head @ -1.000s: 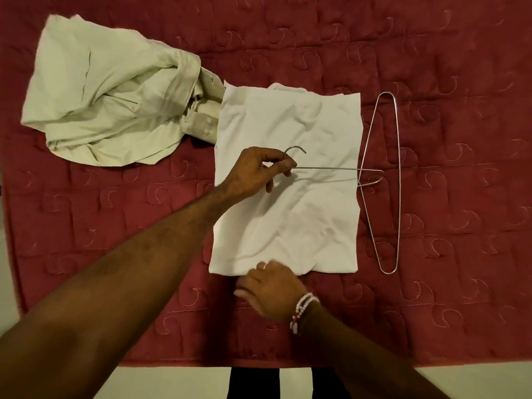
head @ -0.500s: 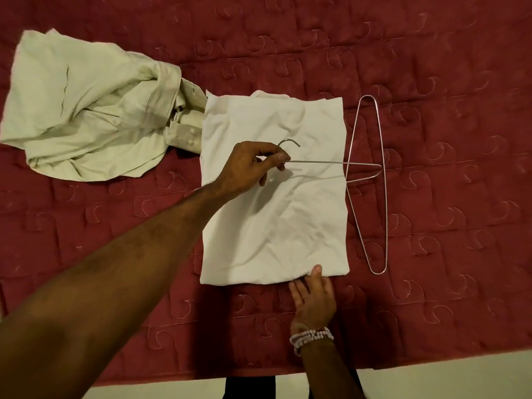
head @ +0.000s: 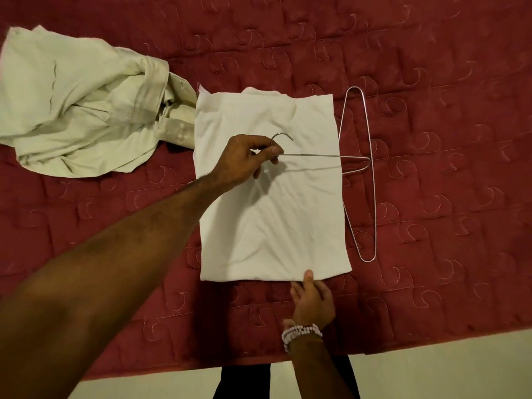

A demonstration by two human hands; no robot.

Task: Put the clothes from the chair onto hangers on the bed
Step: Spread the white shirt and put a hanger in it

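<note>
step in hand, as judged: fitting hanger [head: 316, 155] to white garment [head: 273, 220] on bed [head: 431, 283]. left hand [head: 241, 162] pinches hanger neck; right hand [head: 312, 300] touches near hem, grip indeterminate. next, likely: lift hem, insert hanger.

So everything's on the quilted bedspread [head: 431, 67]. The folded garment [head: 273, 226] lies flat in the middle, and the crumpled shirt [head: 80, 110] sits to its left and a bit further back, cuff touching the garment's far left corner. The wire hanger [head: 373, 174] lies just right of the garment, neck reaching left across it, with the hook pinched in the left hand [head: 244, 159] over the garment. The right hand [head: 312, 300] touches the garment's near edge, by the right corner.
</note>
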